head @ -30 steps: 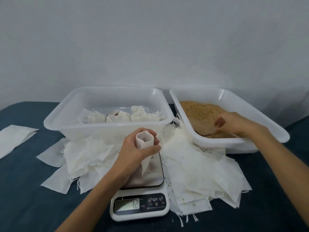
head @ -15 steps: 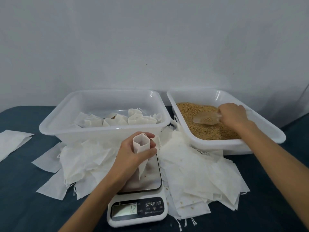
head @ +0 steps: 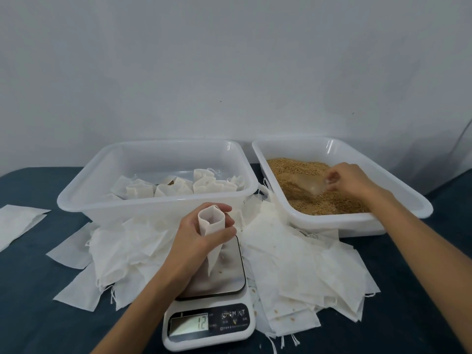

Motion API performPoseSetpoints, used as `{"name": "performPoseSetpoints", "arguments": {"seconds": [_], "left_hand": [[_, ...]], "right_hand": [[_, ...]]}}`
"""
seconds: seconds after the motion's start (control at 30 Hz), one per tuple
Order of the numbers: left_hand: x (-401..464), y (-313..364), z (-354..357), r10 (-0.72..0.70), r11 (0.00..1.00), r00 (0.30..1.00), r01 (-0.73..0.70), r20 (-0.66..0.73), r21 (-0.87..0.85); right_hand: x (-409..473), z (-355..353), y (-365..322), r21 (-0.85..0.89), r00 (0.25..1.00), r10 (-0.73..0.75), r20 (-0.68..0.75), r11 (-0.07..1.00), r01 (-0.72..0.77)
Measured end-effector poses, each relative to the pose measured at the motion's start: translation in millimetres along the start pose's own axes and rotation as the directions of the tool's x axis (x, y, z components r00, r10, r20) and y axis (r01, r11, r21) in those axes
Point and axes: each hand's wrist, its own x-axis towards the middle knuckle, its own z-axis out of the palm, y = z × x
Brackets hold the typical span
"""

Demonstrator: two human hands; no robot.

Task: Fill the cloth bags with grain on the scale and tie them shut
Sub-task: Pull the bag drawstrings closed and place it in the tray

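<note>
the left hand (head: 198,236) has its fingers curled round an open cloth bag (head: 211,227), held upright over the scale (head: 212,297), which reads 12. the right hand (head: 351,181) pinches a clear scoop (head: 307,183) lying in the grain (head: 301,175) inside the right tub (head: 398,200).

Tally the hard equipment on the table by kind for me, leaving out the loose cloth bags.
White plastic tubs: 2, one with filled bags, one with grain
Digital scale: 1
Clear scoop: 1, held in the right hand
Total: 4
</note>
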Motion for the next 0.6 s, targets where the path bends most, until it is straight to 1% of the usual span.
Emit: {"name": "performPoseSetpoints", "arguments": {"seconds": [0.1,0.2,0.33,0.47,0.6], "left_hand": [[1,-1,-1,0.006,1.000,1.000,-0.006,0.002,-0.002],[1,-1,-1,0.010,1.000,1.000,-0.010,0.005,-0.002],[1,-1,-1,0.010,1.000,1.000,-0.010,-0.003,-0.017],[2,-1,0,0.013,1.000,1.000,-0.013,-0.001,-0.008],[1,-1,1,0.006,1.000,1.000,-0.006,-0.001,0.005]], "right_hand": [[-2,-2,0,0.023,0.996,0.073,-0.056,0.997,-0.072],[-4,1,-5,0.022,0.990,0.079,-0.114,0.997,-0.077],[-6,0,-9,0.020,0.990,0.076,-0.117,0.997,-0.074],[-14,-6,-19,0.149,0.990,0.010,-0.140,0.989,0.011],[-40,-7,-57,0.345,0.980,-0.165,-0.111,0.918,0.194]]}}
